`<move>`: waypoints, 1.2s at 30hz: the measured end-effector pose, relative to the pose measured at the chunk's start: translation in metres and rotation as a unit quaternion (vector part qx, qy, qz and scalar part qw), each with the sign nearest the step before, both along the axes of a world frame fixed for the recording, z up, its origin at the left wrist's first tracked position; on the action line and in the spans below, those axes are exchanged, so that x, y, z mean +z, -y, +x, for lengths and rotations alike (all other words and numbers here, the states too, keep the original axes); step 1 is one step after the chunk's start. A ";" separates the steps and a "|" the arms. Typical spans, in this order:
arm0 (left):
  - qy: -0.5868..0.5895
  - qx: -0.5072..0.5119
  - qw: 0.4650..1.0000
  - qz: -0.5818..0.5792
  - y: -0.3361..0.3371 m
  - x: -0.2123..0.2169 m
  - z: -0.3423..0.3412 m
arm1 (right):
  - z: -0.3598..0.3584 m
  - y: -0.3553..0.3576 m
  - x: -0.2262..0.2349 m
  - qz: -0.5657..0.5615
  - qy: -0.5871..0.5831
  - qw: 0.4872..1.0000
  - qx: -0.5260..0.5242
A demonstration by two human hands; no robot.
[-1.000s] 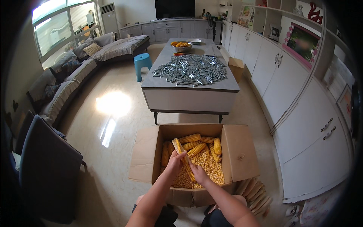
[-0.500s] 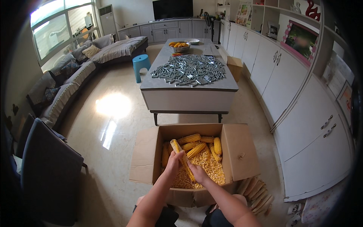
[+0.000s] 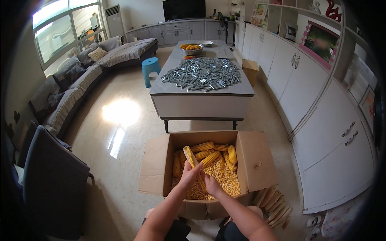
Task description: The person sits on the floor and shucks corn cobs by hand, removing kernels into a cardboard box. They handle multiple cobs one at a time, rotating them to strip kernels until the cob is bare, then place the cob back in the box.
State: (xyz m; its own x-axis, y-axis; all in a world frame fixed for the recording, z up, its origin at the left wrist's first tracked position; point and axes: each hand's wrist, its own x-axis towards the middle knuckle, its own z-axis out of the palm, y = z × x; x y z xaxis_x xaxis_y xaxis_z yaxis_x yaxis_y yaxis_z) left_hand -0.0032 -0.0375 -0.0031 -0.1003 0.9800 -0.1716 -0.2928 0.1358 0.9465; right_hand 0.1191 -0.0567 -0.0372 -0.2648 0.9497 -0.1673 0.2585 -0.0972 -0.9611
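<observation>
Both hands are over the open cardboard box [image 3: 257, 168], working one corn cob [image 3: 190, 158] between them. The left hand [image 3: 189, 176] is wrapped around the cob's lower half, fingers closed on it, and the cob sticks up and away from it, tilted to the far left. The right hand [image 3: 212, 185] is closed just beside it, touching the cob's near end, thumb side pressed in; exactly what its fingers pinch I cannot tell.

Now the progress. The near and right part of the box floor is carpeted with loose kernels [image 3: 225, 182], a good heap, so plenty looks shelled already. Down on the floor at the near right, just beside the box, lies a stack of pale bare cobs [image 3: 275, 203], which backs that up. Still to go, by my count: several whole cobs [image 3: 209, 152] resting along the far side of the box, and a couple more standing at the left wall. I'd judge the job well past the start but not near done.

Beyond the box stands a grey low table [image 3: 201, 102].
</observation>
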 end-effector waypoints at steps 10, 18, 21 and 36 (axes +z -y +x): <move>0.120 -0.066 0.990 -0.015 0.002 0.018 -0.010 | 0.000 -0.006 0.000 -0.127 -0.179 0.976 -0.001; 0.055 0.002 0.998 0.027 0.002 0.013 -0.003 | -0.007 -0.003 -0.008 -0.063 -0.091 0.994 0.004; 0.140 0.035 0.989 -0.016 -0.001 0.015 -0.011 | -0.005 -0.003 0.040 -0.257 -0.170 0.950 0.050; -0.088 0.128 0.987 0.047 -0.003 0.001 0.000 | -0.018 0.008 0.050 0.064 0.042 0.997 -0.018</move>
